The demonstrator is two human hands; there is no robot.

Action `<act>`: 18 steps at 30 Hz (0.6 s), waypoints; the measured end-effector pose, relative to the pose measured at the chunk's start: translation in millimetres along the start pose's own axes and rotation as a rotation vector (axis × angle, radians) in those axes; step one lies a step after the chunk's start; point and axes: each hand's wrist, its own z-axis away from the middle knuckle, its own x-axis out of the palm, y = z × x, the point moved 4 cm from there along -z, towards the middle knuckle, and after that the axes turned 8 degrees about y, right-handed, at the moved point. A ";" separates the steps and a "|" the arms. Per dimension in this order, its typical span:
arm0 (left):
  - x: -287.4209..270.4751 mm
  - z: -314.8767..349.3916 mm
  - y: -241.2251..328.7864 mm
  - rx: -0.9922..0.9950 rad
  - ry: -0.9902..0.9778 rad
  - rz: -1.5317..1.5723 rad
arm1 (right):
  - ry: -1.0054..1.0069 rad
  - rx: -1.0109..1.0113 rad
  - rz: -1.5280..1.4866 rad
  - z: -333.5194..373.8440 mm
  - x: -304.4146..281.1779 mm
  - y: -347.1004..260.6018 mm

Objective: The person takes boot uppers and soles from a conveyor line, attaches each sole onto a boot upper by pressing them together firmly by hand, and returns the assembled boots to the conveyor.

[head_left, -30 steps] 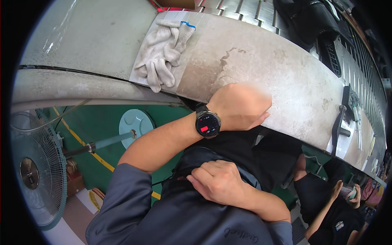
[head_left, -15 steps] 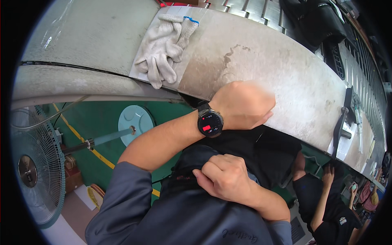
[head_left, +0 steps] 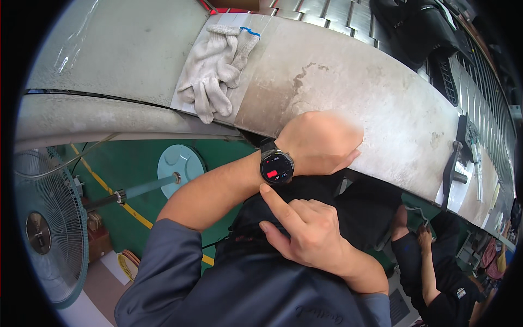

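My left hand [head_left: 318, 143] lies back-up at the edge of the metal worktop [head_left: 348, 71], its fingers curled closed, with nothing visible in them. The far side of that hand looks blurred. A black round smartwatch [head_left: 277, 167] with a lit screen is strapped to my left wrist. Below it, my right hand [head_left: 313, 229] holds nothing: the index finger stretches up with its tip beside the watch's lower edge, the thumb stands apart and the other fingers are bent. A pair of white knit work gloves [head_left: 210, 73] lies on the worktop to the left.
At the left stands a fan [head_left: 46, 223]. A light-blue round stool seat [head_left: 181, 169] is under the counter edge. A black tool with a handle [head_left: 455, 169] lies at the worktop's right, near a slatted metal conveyor [head_left: 332, 16]. Another person [head_left: 436, 267] sits at the lower right.
My right hand has gone from closed to index finger extended, reaching up toward the watch. My left hand stays at the worktop edge. The other person's arm has shifted.
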 end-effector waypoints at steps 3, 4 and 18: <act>1.5 -0.9 2.6 0.008 0.001 0.004 | -0.031 0.014 0.008 -2.0 -3.4 -0.4; 1.6 -3.5 2.5 0.011 -0.002 0.002 | -0.018 0.003 0.013 -3.1 -5.3 1.0; -0.6 -1.8 1.0 0.006 -0.009 0.001 | -0.021 -0.003 0.025 -2.9 -2.5 1.5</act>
